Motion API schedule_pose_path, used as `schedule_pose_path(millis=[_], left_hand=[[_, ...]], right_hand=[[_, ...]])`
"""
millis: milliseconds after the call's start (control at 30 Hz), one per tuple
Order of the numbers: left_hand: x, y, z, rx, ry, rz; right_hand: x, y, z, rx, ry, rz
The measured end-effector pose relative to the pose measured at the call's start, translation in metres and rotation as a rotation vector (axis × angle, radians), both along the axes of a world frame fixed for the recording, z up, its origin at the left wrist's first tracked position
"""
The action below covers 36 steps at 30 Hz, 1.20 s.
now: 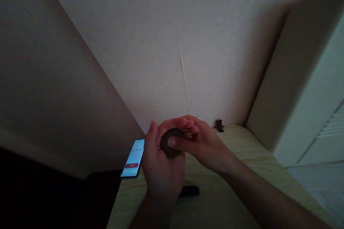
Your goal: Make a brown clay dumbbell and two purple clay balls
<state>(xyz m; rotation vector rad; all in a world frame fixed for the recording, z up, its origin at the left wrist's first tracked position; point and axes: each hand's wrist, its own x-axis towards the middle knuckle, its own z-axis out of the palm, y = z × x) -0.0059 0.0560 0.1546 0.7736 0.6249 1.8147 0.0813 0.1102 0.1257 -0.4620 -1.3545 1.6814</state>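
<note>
A dark brown round lump (166, 145) with a smooth, matt surface rests in the palm of my left hand (163, 173). That hand is turned palm up, its fingers curled around the far side of the lump. Coming in from the right, my right hand (208, 146) presses its thumb onto the top of the lump. Its other fingers reach behind the fingers of my left hand and are partly hidden. Both hands are above a light wooden table (231, 182). What the lump is made of cannot be told in this dim light.
A lit phone (133, 159) lies at the table's left edge. Below my hands is a black elongated object (190, 190), partly covered by my left wrist. A small dark brown piece (219, 126) sits at the back, near the pale wall (150, 61). A white cabinet (303, 107) stands right.
</note>
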Motion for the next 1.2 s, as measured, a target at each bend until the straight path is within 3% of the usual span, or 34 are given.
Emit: schedule_pose_path(millis=[367,567,733,833,1067,1200], left_hand=[[-0.003,0.004,-0.001,-0.015,0.036,0.024],[-0.013,0.006,0.0,-0.039,0.085,0.068],[-0.019,0.008,0.001,-0.174,0.105,-0.09],[-0.02,0.009,0.0,-0.175,0.087,-0.138],[-0.006,0.009,-0.009,0.024,0.093,0.064],[-0.004,0.01,-0.012,0.085,0.079,0.13]], right_hand=[[-0.001,0.0,0.001,0.04,-0.109,-0.049],[0.013,0.006,0.007,0.14,-0.215,-0.169],[0.018,0.009,0.008,0.136,-0.17,0.009],[0.015,0.01,0.005,0.103,-0.161,0.014],[-0.001,0.004,-0.003,-0.149,0.013,-0.036],[-0.006,-0.002,-0.005,-0.095,-0.041,0.01]])
